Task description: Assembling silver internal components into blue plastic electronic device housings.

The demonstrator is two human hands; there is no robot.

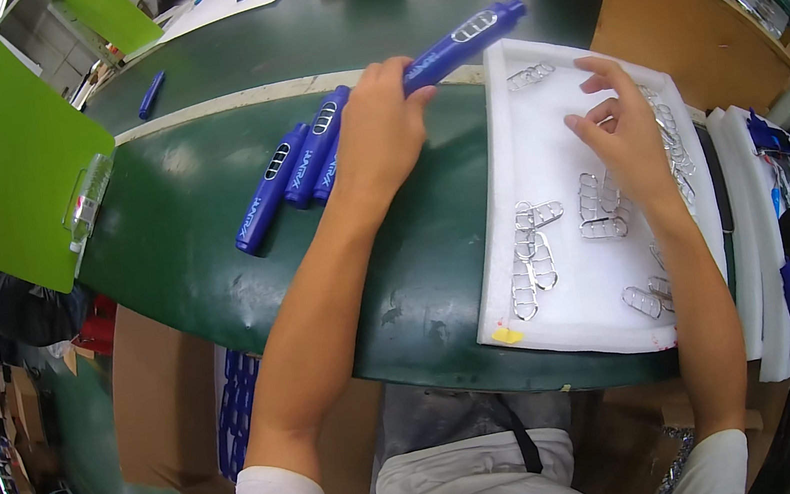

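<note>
My left hand point(380, 128) gripped a long blue plastic casing point(462, 40), its long axis pointing up-right; my right hand point(623, 129) rested open on the white foam tray point(567, 319).

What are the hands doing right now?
Left hand: closed around a blue pen-shaped piece.
Right hand: open, holding nothing, fingers over the white tray.

1. The head camera looks steeply down from above the person's torso onto the dark green tabletop point(211, 232).
2. It sits close; both forearms enter from the lower edge.
3. Fisheye bending curves the table edges.
</note>
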